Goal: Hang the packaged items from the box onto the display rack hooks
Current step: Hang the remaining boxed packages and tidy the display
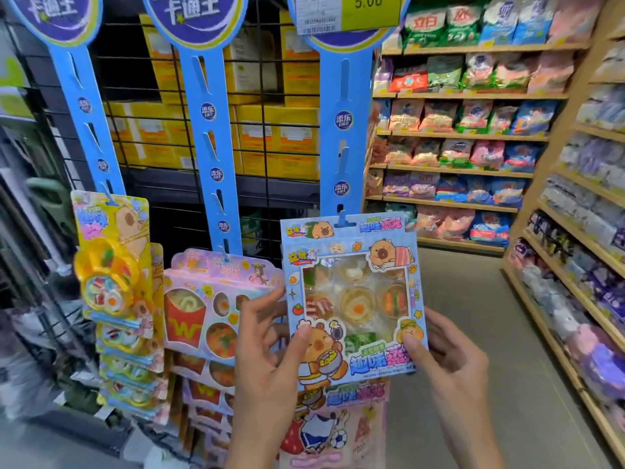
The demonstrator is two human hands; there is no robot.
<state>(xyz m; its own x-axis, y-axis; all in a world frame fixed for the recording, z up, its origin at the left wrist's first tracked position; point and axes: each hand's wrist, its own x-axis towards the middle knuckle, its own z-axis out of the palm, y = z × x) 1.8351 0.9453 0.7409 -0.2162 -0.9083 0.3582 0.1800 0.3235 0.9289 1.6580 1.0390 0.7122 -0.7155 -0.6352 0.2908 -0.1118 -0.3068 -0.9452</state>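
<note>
A light-blue candy package (pixel 351 292) with a capybara cartoon and a clear window of gummy food hangs by its top slot on a hook of the right blue display strip (pixel 343 137). My left hand (pixel 267 363) pinches its lower left edge with thumb in front. My right hand (pixel 449 363) pinches its lower right corner. More of the same packages (pixel 351 397) hang below it. The box is out of view.
The middle strip (pixel 206 130) carries pink fries-print packages (pixel 206 309); the left strip (pixel 81 106) carries yellow ones (pixel 115 255). A black wire grid with yellow cartons (pixel 270 130) stands behind. Wooden shelves of bagged goods (pixel 473 130) line the aisle at right.
</note>
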